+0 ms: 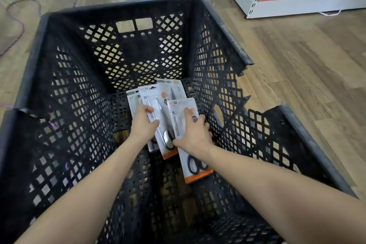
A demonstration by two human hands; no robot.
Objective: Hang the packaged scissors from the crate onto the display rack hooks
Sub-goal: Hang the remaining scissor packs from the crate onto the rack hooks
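Both hands (pixel 168 130) grip overlapping scissors packs (pixel 158 117) inside the crate (pixel 65 77).

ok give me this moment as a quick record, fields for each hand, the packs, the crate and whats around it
left hand: grips one scissors pack by its left edge
right hand: grips the nearest pack, fingers curled round its right edge
packs: about four in view, overlapping, all inside the crate
crate: black lattice walls, on a wood floor
right wall: broken, a gap in its rim
shelf: white base, upper right, orange and blue goods on it
cable: on the floor, upper left
rack hooks: not in view
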